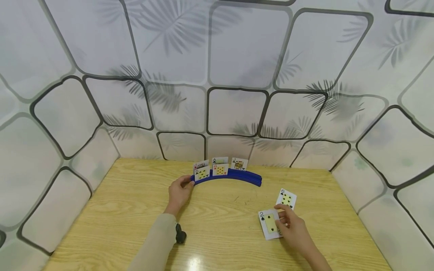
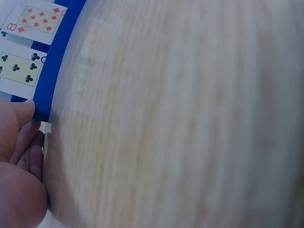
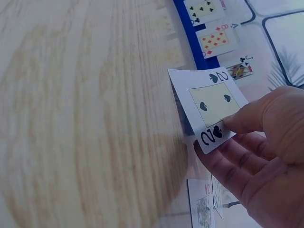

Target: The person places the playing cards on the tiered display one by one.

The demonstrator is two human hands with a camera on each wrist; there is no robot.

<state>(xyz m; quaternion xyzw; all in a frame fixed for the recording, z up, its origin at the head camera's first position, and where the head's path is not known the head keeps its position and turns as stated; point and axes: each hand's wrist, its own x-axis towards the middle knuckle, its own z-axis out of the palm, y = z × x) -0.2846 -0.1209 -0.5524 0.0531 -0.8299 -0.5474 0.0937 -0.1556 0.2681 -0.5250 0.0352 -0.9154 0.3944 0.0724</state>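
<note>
A curved blue card holder (image 1: 242, 174) stands near the back of the table, with several playing cards upright in it. My left hand (image 1: 179, 192) grips the holder's left end, thumb on the front side. Closest to that hand is a clubs card (image 2: 16, 69), beside the eight of diamonds (image 1: 220, 169). A jack (image 1: 239, 164) stands farther right, and an ace (image 1: 220, 160) shows behind the eight. My right hand (image 1: 294, 227) pinches the two of spades (image 3: 213, 102) at one edge, face showing. Just beyond this hand, a six of spades (image 1: 286, 198) is partly covered.
The pale wooden table (image 1: 217, 222) meets patterned cloth walls (image 1: 237, 113) at the back and sides. In the right wrist view a face card (image 3: 202, 204) lies below the hand. A small black object (image 1: 181, 235) sits beside the left sleeve.
</note>
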